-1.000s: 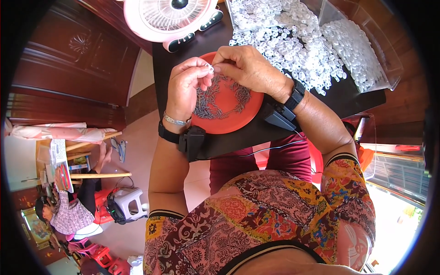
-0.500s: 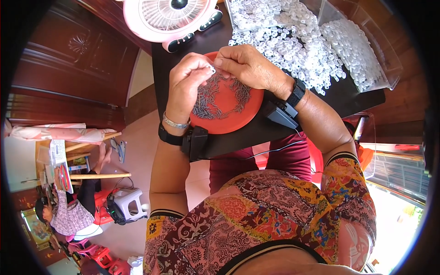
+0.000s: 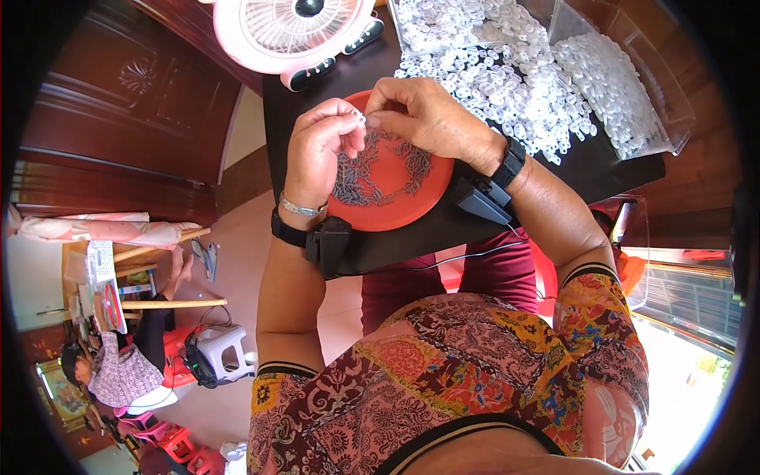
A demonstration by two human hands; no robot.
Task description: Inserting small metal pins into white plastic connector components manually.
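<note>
Above a round red plate (image 3: 404, 207) my two hands meet, fingertips close together. Between the thumb and fingers of my left hand (image 3: 321, 142) is a small white plastic clip (image 3: 359, 117). The fingertips of my right hand (image 3: 431, 119) are pinched beside that clip; what they hold, if anything, is too small to make out. On the plate lie many small grey screws or nails (image 3: 364, 178), partly spread in a ring. A heap of white plastic clips (image 3: 522, 95) like the held one covers the table just beyond my right hand.
A pink fan (image 3: 297, 36) stands at the table's far left. Clear bins, one a tilted bin (image 3: 673, 134) of white pieces, are at the back right. The dark table's (image 3: 625, 170) near edge is by my lap. Another person (image 3: 127, 376) sits off to the left.
My right fingertips have drawn slightly apart from the left ones and curled. The left hand has tilted a little, with the white clip still between its fingers.
</note>
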